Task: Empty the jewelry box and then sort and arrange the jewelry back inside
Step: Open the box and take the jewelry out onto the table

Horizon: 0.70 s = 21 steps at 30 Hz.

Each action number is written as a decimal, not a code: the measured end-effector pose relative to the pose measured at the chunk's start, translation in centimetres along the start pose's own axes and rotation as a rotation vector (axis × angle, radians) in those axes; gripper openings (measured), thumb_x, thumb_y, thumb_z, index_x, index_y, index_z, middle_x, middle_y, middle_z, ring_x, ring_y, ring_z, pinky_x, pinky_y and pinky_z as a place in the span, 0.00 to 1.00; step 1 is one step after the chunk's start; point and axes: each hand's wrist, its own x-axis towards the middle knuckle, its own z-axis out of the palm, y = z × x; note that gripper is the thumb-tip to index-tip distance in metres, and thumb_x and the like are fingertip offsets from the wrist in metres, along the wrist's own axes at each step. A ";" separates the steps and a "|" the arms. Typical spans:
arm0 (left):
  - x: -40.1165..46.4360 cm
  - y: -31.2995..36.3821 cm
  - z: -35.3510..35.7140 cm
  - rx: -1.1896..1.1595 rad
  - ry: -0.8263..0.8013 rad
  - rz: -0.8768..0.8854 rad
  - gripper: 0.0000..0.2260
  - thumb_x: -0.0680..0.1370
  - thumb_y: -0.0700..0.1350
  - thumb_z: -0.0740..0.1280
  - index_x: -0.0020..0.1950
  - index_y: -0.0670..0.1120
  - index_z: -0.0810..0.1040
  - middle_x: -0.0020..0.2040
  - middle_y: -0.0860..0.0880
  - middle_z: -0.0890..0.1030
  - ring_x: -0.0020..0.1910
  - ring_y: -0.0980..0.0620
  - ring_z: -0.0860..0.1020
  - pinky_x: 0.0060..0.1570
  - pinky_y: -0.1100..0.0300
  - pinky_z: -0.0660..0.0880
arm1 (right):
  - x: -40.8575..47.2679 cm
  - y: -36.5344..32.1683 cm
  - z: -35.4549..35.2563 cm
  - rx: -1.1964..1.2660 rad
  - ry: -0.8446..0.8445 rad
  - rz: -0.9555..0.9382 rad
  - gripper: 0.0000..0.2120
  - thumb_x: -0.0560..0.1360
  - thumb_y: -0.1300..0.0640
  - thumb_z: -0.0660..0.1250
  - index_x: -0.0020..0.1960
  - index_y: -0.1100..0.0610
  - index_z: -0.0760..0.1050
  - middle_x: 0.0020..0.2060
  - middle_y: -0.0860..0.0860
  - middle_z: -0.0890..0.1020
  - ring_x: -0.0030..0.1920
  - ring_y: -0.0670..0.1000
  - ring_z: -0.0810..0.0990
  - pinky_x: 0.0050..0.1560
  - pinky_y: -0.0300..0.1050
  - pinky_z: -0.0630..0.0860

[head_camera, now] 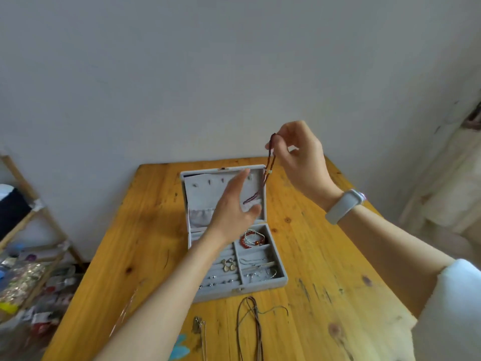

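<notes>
- Wood table (325, 256) against a plain grey wall (234, 74); grey box (276, 278) lies open on it, lid (262, 194) tilted back toward the wall.
- Your right hand (299, 157) is raised above the box's far right corner, thumb and fingers pinching the top of a dark red bead necklace (270, 152).
- Necklace hangs down doubled from that pinch, passing in front of the lid; its lower end shows just beside your left fingers. Whether it touches the lid, can't tell.
- Your left hand (231, 207) is over the lid, fingers straight and spread, palm toward the lid, gripping nothing. Contact with the necklace end unclear.
- Grey band (343, 205) on your right wrist; white sleeve (453, 308) at the right edge.
- Box tray: red bracelet (246, 241) with a silver chain in the far right compartment; silvery pieces, too small to name, in the two right compartments nearer you.
- Left ring rolls hold two drop earrings (228, 265) and small studs (213, 281) in the rows nearer you.
- Table in front of the box: brown cord (251, 321), a thin chain (200, 332) left of it, a pale chain (125, 313) further left.
- Wooden shelf (31, 230) with blurred clutter to the left of the table.
</notes>
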 end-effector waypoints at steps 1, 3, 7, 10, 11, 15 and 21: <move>-1.0 0.8 0.8 -0.094 -0.057 -0.030 0.33 0.76 0.43 0.67 0.75 0.52 0.52 0.75 0.55 0.56 0.73 0.58 0.54 0.69 0.61 0.52 | -0.8 -0.8 -0.8 0.040 -0.006 0.008 0.06 0.76 0.63 0.61 0.43 0.54 0.68 0.35 0.49 0.80 0.36 0.41 0.78 0.37 0.36 0.73; -2.9 2.0 2.3 -0.247 -0.149 -0.102 0.36 0.75 0.45 0.68 0.75 0.55 0.49 0.75 0.56 0.55 0.73 0.59 0.54 0.68 0.60 0.53 | -2.6 -2.0 -2.4 0.087 0.020 0.038 0.09 0.76 0.63 0.61 0.40 0.51 0.67 0.34 0.51 0.79 0.34 0.45 0.78 0.35 0.41 0.75; -6.8 3.6 4.9 -0.416 -0.324 -0.217 0.32 0.75 0.47 0.67 0.74 0.55 0.52 0.72 0.55 0.64 0.71 0.54 0.60 0.64 0.58 0.59 | -6.4 -3.2 -5.2 0.155 0.064 0.132 0.10 0.76 0.65 0.60 0.39 0.53 0.67 0.33 0.55 0.79 0.31 0.49 0.76 0.27 0.40 0.74; -10.7 4.4 7.0 -0.481 -0.507 -0.249 0.21 0.77 0.45 0.65 0.70 0.50 0.65 0.62 0.51 0.77 0.63 0.57 0.72 0.57 0.64 0.67 | -9.9 -2.7 -7.1 0.141 0.015 0.239 0.09 0.77 0.65 0.60 0.40 0.55 0.67 0.32 0.53 0.80 0.30 0.44 0.77 0.27 0.38 0.74; -12.1 4.4 7.7 -0.532 -0.525 -0.279 0.17 0.77 0.43 0.65 0.65 0.48 0.71 0.56 0.49 0.80 0.58 0.56 0.75 0.55 0.64 0.69 | -11.1 -2.3 -7.6 0.138 0.005 0.288 0.09 0.77 0.65 0.60 0.40 0.55 0.67 0.32 0.52 0.80 0.29 0.43 0.77 0.27 0.37 0.74; -17.6 3.8 10.2 -0.765 -0.509 -0.498 0.08 0.73 0.43 0.64 0.51 0.46 0.78 0.41 0.48 0.82 0.47 0.50 0.79 0.56 0.53 0.72 | -15.5 0.5 -9.1 0.085 -0.027 0.485 0.10 0.76 0.65 0.59 0.39 0.55 0.67 0.32 0.52 0.80 0.29 0.45 0.77 0.27 0.37 0.74; -22.1 3.5 11.8 -0.419 -0.411 -0.484 0.12 0.78 0.37 0.62 0.58 0.48 0.71 0.41 0.50 0.80 0.38 0.51 0.78 0.48 0.60 0.75 | -19.3 4.8 -8.5 0.024 -0.014 0.680 0.10 0.75 0.66 0.58 0.38 0.55 0.68 0.30 0.51 0.77 0.27 0.47 0.73 0.27 0.39 0.71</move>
